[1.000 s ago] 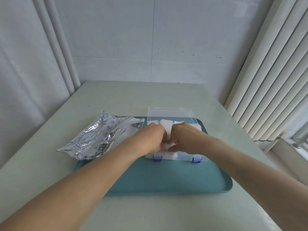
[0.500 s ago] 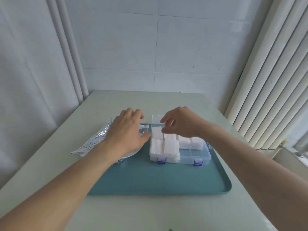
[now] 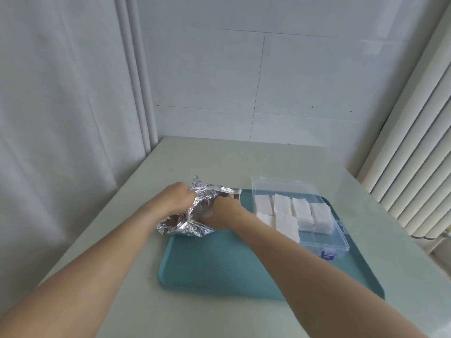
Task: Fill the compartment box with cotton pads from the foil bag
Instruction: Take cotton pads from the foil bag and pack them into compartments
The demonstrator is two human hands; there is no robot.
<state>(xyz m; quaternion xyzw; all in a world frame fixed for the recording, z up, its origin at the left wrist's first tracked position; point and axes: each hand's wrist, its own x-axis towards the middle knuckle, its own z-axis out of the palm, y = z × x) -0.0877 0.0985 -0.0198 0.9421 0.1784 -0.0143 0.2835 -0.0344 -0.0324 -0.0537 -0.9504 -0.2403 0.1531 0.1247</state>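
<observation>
A crumpled silver foil bag point(image 3: 192, 228) lies at the far left corner of the teal tray point(image 3: 219, 272). My left hand point(image 3: 175, 198) grips the bag's upper edge and holds its mouth up. My right hand point(image 3: 223, 212) reaches into the bag's opening; its fingers are hidden inside. The clear compartment box point(image 3: 324, 237) stands open on the tray's right side. White cotton pads point(image 3: 283, 208) fill several of its compartments. The compartments nearest its front right corner hold none.
The tray sits on a pale green table point(image 3: 244, 157) set against a white wall. A white curtain hangs on the left and vertical blinds on the right. The box's clear lid point(image 3: 275, 185) stands up behind it.
Both hands left the box and moved left to the foil bag. My left hand now lifts the bag's edge and my right hand went into it. The view has turned left.
</observation>
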